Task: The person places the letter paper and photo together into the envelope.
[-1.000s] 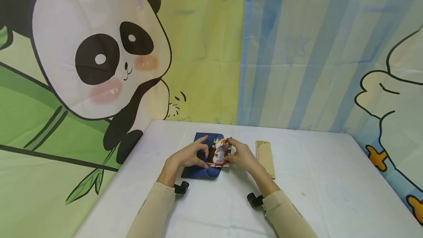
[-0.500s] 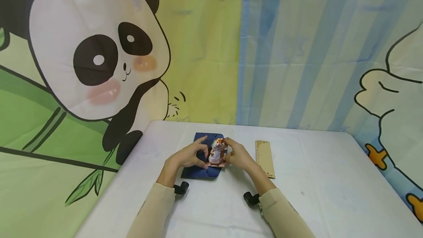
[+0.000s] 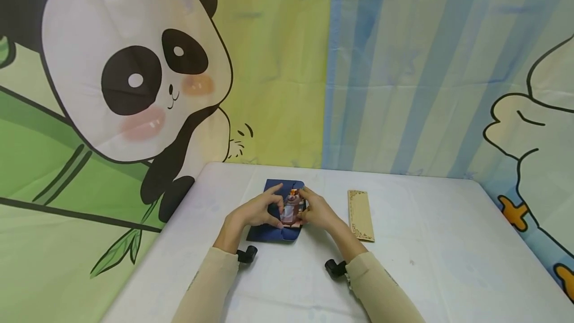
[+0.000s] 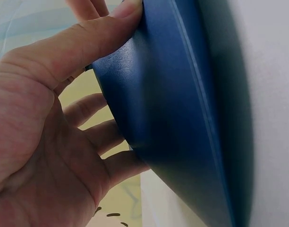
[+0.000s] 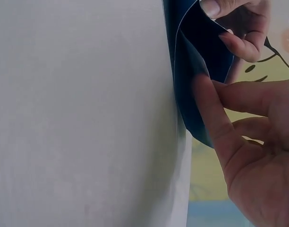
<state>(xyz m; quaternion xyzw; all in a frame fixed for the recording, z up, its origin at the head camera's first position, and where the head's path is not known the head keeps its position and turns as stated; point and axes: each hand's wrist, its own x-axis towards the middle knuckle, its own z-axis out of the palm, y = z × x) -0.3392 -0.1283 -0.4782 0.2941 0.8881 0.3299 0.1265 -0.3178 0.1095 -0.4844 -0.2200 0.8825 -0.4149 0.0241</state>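
Note:
A dark blue envelope [image 3: 271, 234] lies near the far middle of the white table, its opening bulged apart in the right wrist view. My left hand [image 3: 255, 212] pinches the envelope's edge, thumb on the near face and fingertips behind, as the left wrist view shows. A small picture card [image 3: 291, 208] with a hamster-like figure stands out against the blue between both hands. My right hand [image 3: 319, 212] holds this card by its right side. In the right wrist view, the right fingers [image 5: 215, 113] are right at the envelope's opening; the card's picture is hidden there.
To the right on the white table [image 3: 430, 243] lies a beige paper strip [image 3: 360, 216] with brown ornament at its ends. A printed cloth backdrop [image 3: 278, 64] with a panda rises behind the table. Black wrist cameras [image 3: 246, 254] sit near both cuffs.
My right hand has moved left, carrying the picture card further over the blue envelope. The left hand and the envelope have stayed nearly in place.

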